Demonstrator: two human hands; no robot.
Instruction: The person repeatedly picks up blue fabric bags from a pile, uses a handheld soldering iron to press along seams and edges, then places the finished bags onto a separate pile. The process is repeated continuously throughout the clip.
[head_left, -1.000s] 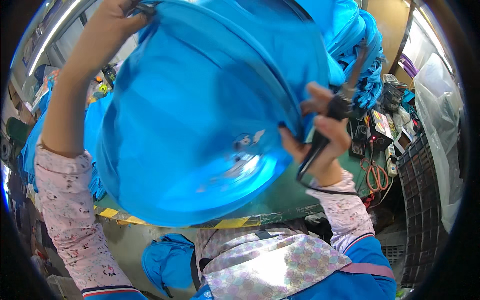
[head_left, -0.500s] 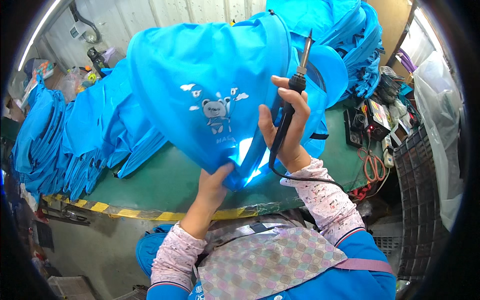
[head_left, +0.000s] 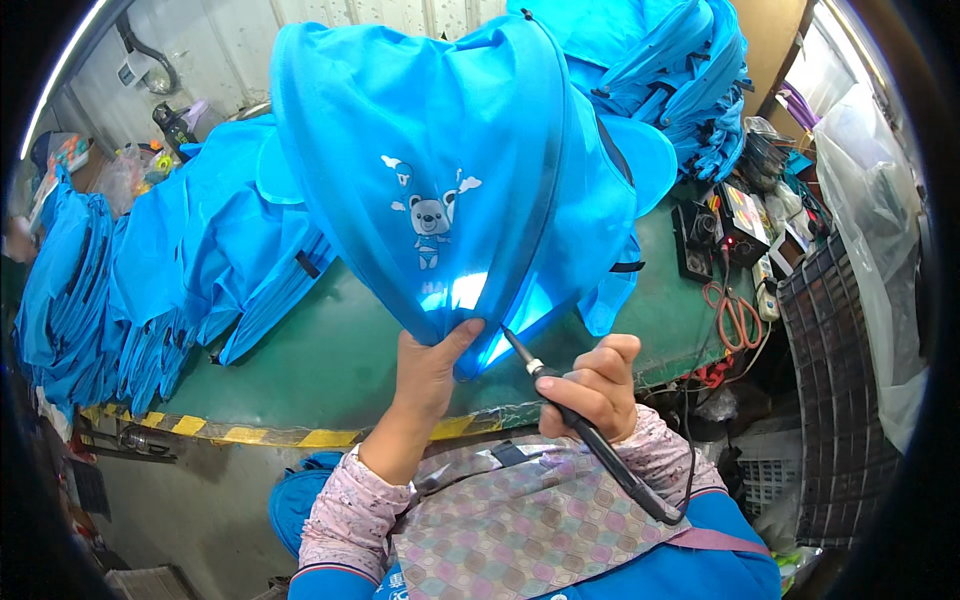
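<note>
One blue canopy in left hand; one soldering iron in right hand.

Pink patterned sleeves with blue cuffs are worn. A pastel scale-patterned apron is seen at six o'clock.

Stacks of folded blue fabric pieces lie on the green table. Orange-handled scissors rest near a black power box at the right.

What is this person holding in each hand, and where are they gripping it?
The left hand pinches the lower edge of the blue fabric cover with a bear print. The right hand grips a soldering iron around its dark handle, tip pointing at that edge.
</note>
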